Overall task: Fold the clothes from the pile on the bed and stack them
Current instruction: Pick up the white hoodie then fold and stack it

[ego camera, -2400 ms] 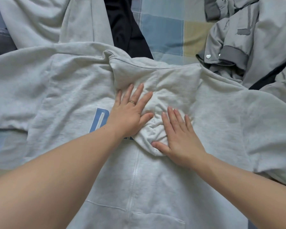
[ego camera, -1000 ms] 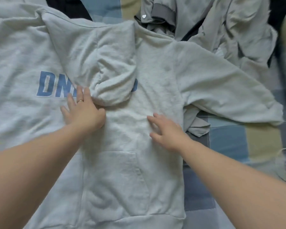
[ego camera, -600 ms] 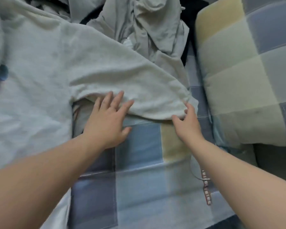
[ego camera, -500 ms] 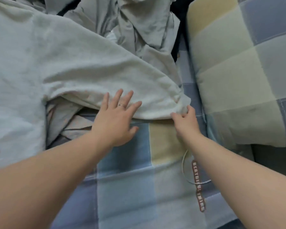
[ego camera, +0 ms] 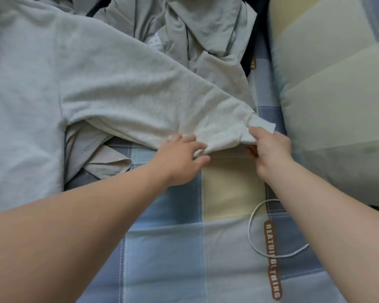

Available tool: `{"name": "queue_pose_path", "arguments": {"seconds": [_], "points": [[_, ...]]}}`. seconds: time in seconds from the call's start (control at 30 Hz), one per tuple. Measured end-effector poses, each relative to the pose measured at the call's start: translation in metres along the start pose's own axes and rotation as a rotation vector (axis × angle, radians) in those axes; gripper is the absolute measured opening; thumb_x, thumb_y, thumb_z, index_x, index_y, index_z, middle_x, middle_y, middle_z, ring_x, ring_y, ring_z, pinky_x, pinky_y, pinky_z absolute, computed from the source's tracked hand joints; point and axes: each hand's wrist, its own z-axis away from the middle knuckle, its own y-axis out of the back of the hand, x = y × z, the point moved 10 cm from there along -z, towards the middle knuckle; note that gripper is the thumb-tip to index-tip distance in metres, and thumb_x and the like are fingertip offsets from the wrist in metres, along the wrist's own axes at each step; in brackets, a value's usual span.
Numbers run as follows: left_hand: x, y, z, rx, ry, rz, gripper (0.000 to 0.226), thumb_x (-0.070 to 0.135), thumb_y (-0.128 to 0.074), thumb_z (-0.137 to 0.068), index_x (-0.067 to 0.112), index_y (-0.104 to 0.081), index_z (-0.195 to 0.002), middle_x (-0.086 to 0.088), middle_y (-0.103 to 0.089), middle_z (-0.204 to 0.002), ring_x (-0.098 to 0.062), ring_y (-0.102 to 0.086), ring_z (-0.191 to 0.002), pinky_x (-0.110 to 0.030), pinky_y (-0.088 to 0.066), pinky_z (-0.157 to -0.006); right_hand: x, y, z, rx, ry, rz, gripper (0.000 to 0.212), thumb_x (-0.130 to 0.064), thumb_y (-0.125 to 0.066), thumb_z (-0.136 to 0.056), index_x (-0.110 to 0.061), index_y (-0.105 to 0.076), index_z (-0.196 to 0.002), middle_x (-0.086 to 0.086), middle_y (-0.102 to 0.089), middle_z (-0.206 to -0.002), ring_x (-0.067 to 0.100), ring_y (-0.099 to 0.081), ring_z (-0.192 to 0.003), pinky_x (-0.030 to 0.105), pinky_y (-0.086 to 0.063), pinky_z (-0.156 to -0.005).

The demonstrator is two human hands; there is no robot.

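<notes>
Head view: your right hand pinches the cuff of the hoodie sleeve. Your left hand rests with nearly straight fingers on the sleeve's lower edge. Bare bed sheet spreads toward you, and a pillow sits just right of the cuff. The sleeve's long axis slants from upper left down to the cuff at right.

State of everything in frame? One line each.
sweatshirt: spread flat on the bed, not yet folded
sleeve: stretched out sideways
cuff: lifted, pinched by the right hand
left hand: fingers straight, resting on the sleeve's lower edge
clothes pile: crumpled, unfolded
cord: loose loop on the sheet
</notes>
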Motion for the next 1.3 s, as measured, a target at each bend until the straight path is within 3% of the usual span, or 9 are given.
{"name": "queue_pose_path", "arguments": {"seconds": [0.17, 0.33, 0.57, 0.73, 0.87, 1.03, 1.13, 1.23, 1.3], "points": [[0.003, 0.061, 0.014, 0.096, 0.139, 1.15, 0.037, 0.04, -0.045, -0.106, 0.024, -0.064, -0.132, 0.004, -0.07, -0.122, -0.015, -0.065, -0.113, -0.036, -0.047, -0.104, -0.077, -0.079, 0.083, -0.348, 0.366, 0.203, 0.019, -0.01, -0.071, -0.088, -0.02, -0.072, -0.105, 0.003, -0.075, -0.102, 0.018, -0.071, -0.096, 0.037, -0.058, -0.089], [-0.04, 0.144, 0.055, 0.006, 0.059, 1.545, 0.08, 0.073, -0.043, -0.092, 0.006, -0.065, -0.13, -0.015, -0.072, -0.11, -0.035, -0.065, -0.115, -0.043, -0.049, -0.104, -0.102, -0.198, 0.181, -0.703, 0.381, 0.295, 0.036, -0.017, -0.049, -0.097, -0.004, -0.067, -0.126, 0.014, -0.074, -0.107, 0.023, -0.069, -0.104, 0.029, -0.054, -0.094], [-0.228, 0.25, 0.158, 0.264, 0.23, 1.375, 0.033, 0.004, -0.058, -0.092, 0.005, -0.065, -0.125, -0.017, -0.071, -0.119, -0.033, -0.069, -0.108, -0.047, -0.055, -0.095, -0.088, -0.338, 0.287, -0.692, 0.261, 0.175, 0.042, -0.02, -0.028, -0.102, -0.013, -0.068, -0.115, 0.01, -0.074, -0.099, 0.029, -0.07, -0.101, 0.045, -0.053, -0.095], [-0.372, 0.326, 0.232, 0.451, 0.298, 1.383, 0.03, 0.013, -0.057, -0.1, 0.011, -0.057, -0.13, -0.013, -0.069, -0.116, -0.028, -0.067, -0.09, -0.042, -0.056, -0.076, -0.066, -0.467, 0.375, -0.757, 0.395, 0.404, 0.045, -0.048, -0.037, -0.09, -0.047, -0.055, -0.131, -0.018, -0.05, -0.148, 0.007, -0.039, -0.139, 0.039, -0.026, -0.115], [-0.475, 0.391, 0.295, 0.559, 0.27, 1.344, 0.022, 0.026, -0.051, -0.105, 0.018, -0.059, -0.124, -0.006, -0.065, -0.105, -0.023, -0.062, -0.083, -0.034, -0.052, -0.072, -0.03, -0.578, 0.449, -0.837, 0.414, 0.454, 0.063, -0.058, -0.044, -0.085, -0.042, -0.045, -0.146, -0.018, -0.038, -0.156, 0.002, -0.03, -0.145, 0.031, -0.021, -0.111], [-0.605, 0.479, 0.398, 0.737, 0.264, 1.286, 0.018, 0.032, -0.046, -0.106, 0.027, -0.058, -0.119, 0.001, -0.06, -0.091, -0.015, -0.058, -0.073, -0.029, -0.052, -0.065, 0.029, -0.725, 0.555, -0.952, 0.451, 0.494, 0.041, -0.038, -0.036, -0.107, -0.035, -0.049, -0.146, -0.021, -0.039, -0.151, -0.003, -0.04, -0.131, 0.011, -0.034, -0.098], [-0.679, 0.534, 0.453, 0.862, 0.301, 1.274, 0.017, 0.035, -0.047, -0.105, 0.029, -0.058, -0.117, -0.001, -0.062, -0.106, -0.021, -0.059, -0.088, -0.032, -0.052, -0.071, 0.045, -0.807, 0.627, -1.017, 0.505, 0.52, 0.046, -0.022, -0.03, -0.109, -0.023, -0.032, -0.155, -0.017, -0.033, -0.148, -0.004, -0.029, -0.139, -0.013, -0.023, -0.085], [-0.746, 0.579, 0.496, 0.88, 0.328, 1.282, 0.022, 0.036, -0.047, -0.105, 0.03, -0.057, -0.124, -0.001, -0.062, -0.112, -0.022, -0.059, -0.09, -0.033, -0.054, -0.069, 0.053, -0.882, 0.692, -1.043, 0.651, 0.569, 0.062, -0.039, -0.03, -0.098, -0.02, -0.027, -0.156, -0.007, -0.024, -0.163, 0.007, -0.015, -0.152, 0.021, -0.008, -0.123], [-0.786, 0.6, 0.522, 0.876, 0.361, 1.286, 0.028, 0.036, -0.046, -0.106, 0.028, -0.055, -0.131, -0.002, -0.062, -0.115, -0.022, -0.06, -0.089, -0.034, -0.054, -0.07, 0.064, -0.928, 0.723, -1.034, 0.664, 0.632, 0.083, -0.056, -0.027, -0.081, -0.022, -0.028, -0.157, -0.003, -0.021, -0.166, 0.014, -0.012, -0.154, 0.041, -0.007, -0.126]]}}
